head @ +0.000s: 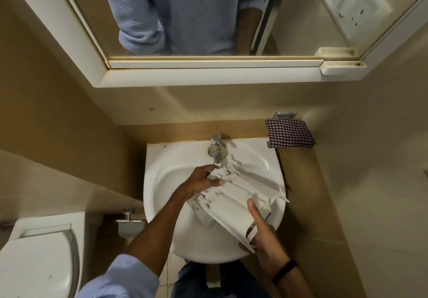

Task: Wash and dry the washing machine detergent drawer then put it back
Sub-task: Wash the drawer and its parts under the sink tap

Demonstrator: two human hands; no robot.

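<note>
Detergent drawer [234, 196] is held tilted over the sink [162, 159] basin, with its far end just under the tap [216, 149]. Left hand [199, 183] has its fingers [217, 182] curled onto the drawer's far-left edge. Right hand [261, 230] is clamped on the near-right end, thumb on top. Checkered cloth [289, 133] lies on the ledge at far right, well apart from the drawer.

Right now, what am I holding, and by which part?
The detergent drawer: left hand holds its far end by the tap, right hand grips its near end, thumb on top.
</note>
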